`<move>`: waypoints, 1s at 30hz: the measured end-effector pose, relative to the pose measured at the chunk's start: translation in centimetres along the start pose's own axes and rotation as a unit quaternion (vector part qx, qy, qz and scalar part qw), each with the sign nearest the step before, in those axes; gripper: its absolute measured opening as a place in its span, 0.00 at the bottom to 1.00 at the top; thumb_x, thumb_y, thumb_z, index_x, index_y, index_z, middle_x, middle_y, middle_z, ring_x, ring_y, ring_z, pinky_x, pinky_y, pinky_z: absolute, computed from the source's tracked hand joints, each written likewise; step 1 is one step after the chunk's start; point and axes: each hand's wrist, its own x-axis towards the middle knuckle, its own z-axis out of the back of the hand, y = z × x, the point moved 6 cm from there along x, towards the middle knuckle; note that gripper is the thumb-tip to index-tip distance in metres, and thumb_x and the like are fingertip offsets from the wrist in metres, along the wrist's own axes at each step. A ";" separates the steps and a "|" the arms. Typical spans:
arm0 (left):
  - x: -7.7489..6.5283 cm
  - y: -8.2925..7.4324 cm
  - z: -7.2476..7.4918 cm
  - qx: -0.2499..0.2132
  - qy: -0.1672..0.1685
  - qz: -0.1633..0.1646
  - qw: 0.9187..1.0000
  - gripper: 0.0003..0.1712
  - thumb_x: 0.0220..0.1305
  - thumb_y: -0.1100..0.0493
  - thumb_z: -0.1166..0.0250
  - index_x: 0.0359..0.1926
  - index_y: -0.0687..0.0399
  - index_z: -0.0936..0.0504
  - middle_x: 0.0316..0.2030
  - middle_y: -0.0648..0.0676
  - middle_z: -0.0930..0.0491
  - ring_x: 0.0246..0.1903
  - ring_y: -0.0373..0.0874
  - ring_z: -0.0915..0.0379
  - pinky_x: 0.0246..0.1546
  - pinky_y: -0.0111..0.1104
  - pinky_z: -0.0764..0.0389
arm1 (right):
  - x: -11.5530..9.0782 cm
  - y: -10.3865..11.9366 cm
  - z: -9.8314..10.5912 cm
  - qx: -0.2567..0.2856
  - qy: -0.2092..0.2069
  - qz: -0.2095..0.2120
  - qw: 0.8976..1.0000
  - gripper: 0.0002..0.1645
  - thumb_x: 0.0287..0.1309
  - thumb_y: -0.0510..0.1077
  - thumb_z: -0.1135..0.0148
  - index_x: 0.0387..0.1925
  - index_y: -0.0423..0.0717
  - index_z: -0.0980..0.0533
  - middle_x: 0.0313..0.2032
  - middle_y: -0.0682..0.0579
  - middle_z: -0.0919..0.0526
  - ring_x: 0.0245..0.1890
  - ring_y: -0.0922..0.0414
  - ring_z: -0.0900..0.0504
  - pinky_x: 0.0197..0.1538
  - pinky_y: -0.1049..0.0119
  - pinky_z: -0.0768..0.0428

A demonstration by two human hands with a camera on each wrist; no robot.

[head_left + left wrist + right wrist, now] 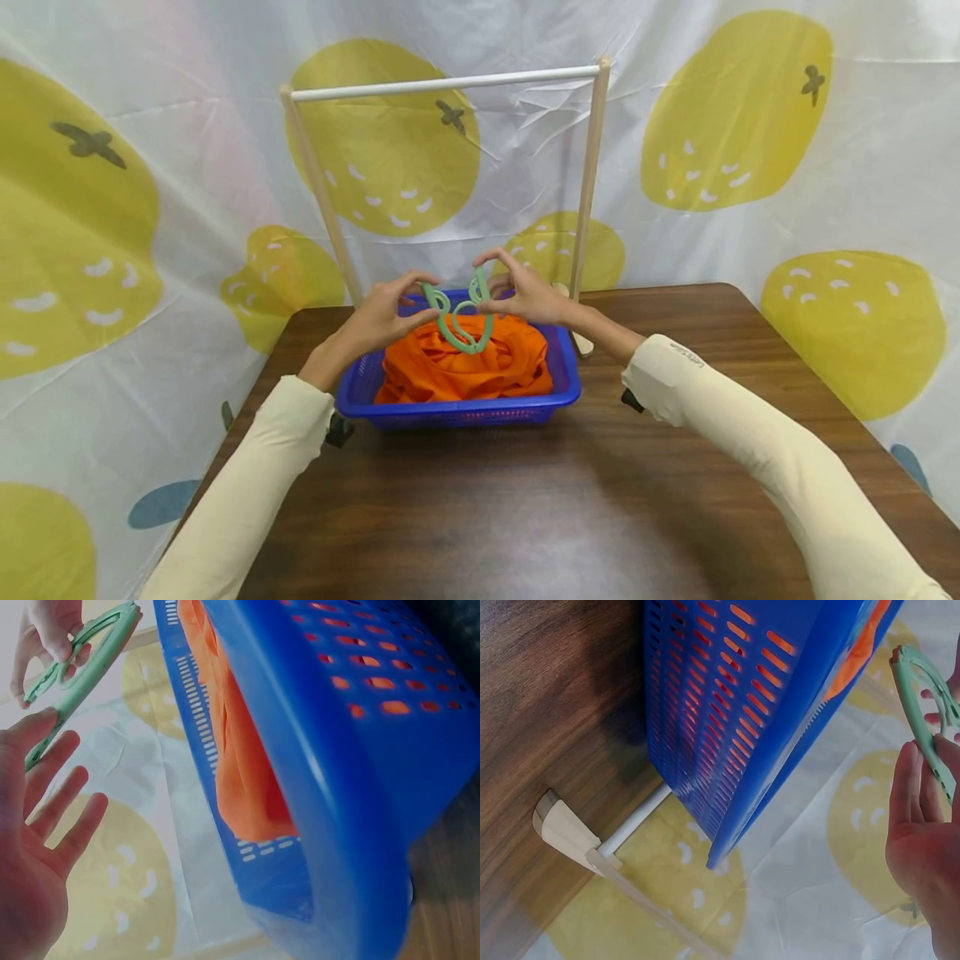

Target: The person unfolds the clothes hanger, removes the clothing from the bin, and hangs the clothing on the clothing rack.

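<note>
A light green plastic folding hanger (471, 347), its two arms folded upward, is held between both hands over the basket. My left hand (378, 317) pinches one arm between thumb and fingertips; in the left wrist view, the other fingers of that left hand (34, 855) are spread apart. On the opposite arm, my right hand (525, 293) grips with its thumb below and fingers above. The right wrist view shows the hanger (910, 696) resting against the right fingers and thumb. Below, a crumpled orange cloth (465, 379) fills the blue plastic basket (457, 409).
Behind the basket stands a rack with a white crossbar (450, 83) and wooden posts (589, 179); its wooden foot (566, 832) sits on the table. The dark wood tabletop (465, 500) extends toward me. A white curtain (540, 158) with yellow fruit prints hangs behind.
</note>
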 end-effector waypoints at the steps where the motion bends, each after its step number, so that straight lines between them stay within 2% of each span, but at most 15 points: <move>1: -0.1 0.0 0.1 0.001 -0.004 0.001 1.000 0.23 0.67 0.59 0.27 0.60 0.56 0.22 0.48 0.59 0.13 0.51 0.57 0.15 0.52 0.53 0.16 | 0.0 0.0 0.1 0.003 -0.003 0.000 1.000 0.36 0.63 0.31 0.30 0.66 0.44 0.39 0.31 0.39 0.13 0.33 0.43 0.13 0.34 0.58 0.18; 5: -0.8 0.3 0.7 0.003 -0.013 0.004 1.000 0.18 0.70 0.58 0.30 0.57 0.54 0.21 0.48 0.56 0.13 0.53 0.56 0.17 0.53 0.51 0.16 | -0.3 0.0 0.5 0.019 -0.016 -0.003 1.000 0.36 0.64 0.29 0.32 0.66 0.43 0.40 0.32 0.35 0.14 0.33 0.40 0.14 0.29 0.61 0.19; 11: -1.6 1.1 1.4 0.006 -0.035 -0.005 0.999 0.12 0.72 0.60 0.32 0.53 0.57 0.18 0.48 0.57 0.13 0.51 0.56 0.16 0.51 0.52 0.16 | -0.6 -0.1 1.3 0.042 -0.047 -0.016 0.998 0.37 0.63 0.28 0.32 0.66 0.45 0.41 0.35 0.33 0.14 0.34 0.44 0.13 0.30 0.61 0.15; 16: -2.1 1.4 1.8 0.008 -0.044 0.000 0.999 0.10 0.71 0.61 0.31 0.50 0.59 0.16 0.47 0.57 0.13 0.47 0.55 0.15 0.49 0.52 0.15 | -0.5 -0.3 2.0 0.046 -0.069 -0.013 0.996 0.38 0.63 0.27 0.32 0.67 0.43 0.41 0.35 0.33 0.14 0.34 0.44 0.13 0.31 0.60 0.14; 22: -2.7 1.9 2.4 0.016 -0.049 0.018 0.999 0.10 0.69 0.59 0.29 0.47 0.58 0.15 0.44 0.56 0.12 0.42 0.56 0.14 0.46 0.50 0.14 | -0.3 -0.2 2.7 0.046 -0.092 -0.007 0.995 0.38 0.63 0.27 0.32 0.67 0.42 0.41 0.36 0.35 0.14 0.32 0.50 0.13 0.33 0.59 0.13; 30: -3.4 2.2 2.8 0.021 -0.051 0.023 0.998 0.08 0.66 0.60 0.26 0.43 0.58 0.14 0.40 0.59 0.12 0.37 0.58 0.13 0.40 0.54 0.14 | -0.2 -0.6 3.2 0.074 -0.112 -0.003 0.991 0.36 0.64 0.27 0.33 0.66 0.43 0.41 0.35 0.33 0.15 0.32 0.48 0.13 0.34 0.58 0.13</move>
